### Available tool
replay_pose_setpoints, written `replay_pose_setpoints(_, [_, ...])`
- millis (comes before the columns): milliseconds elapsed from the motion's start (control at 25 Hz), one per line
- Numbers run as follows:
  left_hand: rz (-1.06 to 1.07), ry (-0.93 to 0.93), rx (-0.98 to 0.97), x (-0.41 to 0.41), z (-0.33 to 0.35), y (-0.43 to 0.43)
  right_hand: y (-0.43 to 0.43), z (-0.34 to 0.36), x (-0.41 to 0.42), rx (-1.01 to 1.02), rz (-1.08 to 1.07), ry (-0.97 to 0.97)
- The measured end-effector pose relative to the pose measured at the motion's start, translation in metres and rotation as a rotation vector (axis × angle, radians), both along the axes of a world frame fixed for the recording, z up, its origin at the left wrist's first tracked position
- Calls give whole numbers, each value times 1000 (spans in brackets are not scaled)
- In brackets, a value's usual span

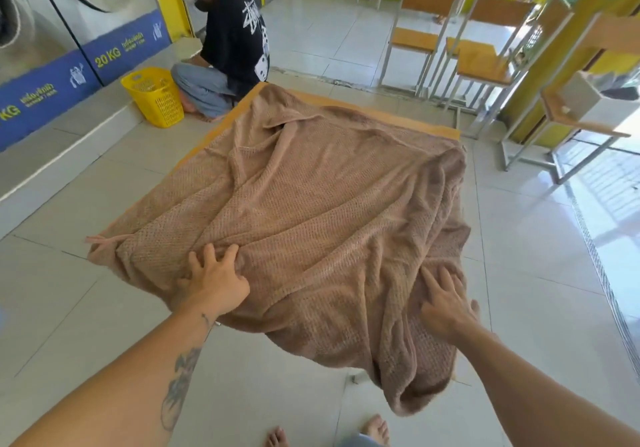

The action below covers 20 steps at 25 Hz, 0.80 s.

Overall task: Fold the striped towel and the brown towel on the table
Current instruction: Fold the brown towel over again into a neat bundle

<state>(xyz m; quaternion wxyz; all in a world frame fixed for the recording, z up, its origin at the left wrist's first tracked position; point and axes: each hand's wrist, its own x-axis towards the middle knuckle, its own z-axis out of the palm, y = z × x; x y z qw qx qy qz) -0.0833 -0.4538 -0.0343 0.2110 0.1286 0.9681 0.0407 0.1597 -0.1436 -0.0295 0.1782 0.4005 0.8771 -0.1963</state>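
Observation:
A large brown towel [311, 204] lies spread and wrinkled over the table [446, 130], covering nearly all of it. Its near right part hangs off the table's front edge toward the floor. My left hand [213, 280] rests flat on the towel near its front left, fingers spread. My right hand [445, 303] lies on the towel at the front right, fingers apart and pressing the cloth. Neither hand pinches the fabric. No striped towel is in sight.
A person in a black shirt [228, 48] crouches beyond the table's far left corner beside a yellow laundry basket [154, 95]. Washing machines [79, 14] line the left wall. Wooden chairs and desks [485, 62] stand at the back right. My bare feet [377, 431] are on the tiled floor.

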Motion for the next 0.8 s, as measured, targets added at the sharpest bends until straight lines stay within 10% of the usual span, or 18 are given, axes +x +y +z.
replay_pose_setpoints(320, [60,185,89,12,34,74,58,28,-32,141,30,244])
replay_pose_setpoints(520, [67,148,439,63,56,196,126,67,-31,-247,212,457])
replay_pose_setpoints(800, [-16,25,494,115,59,339,255,105,-28,-245,341,308])
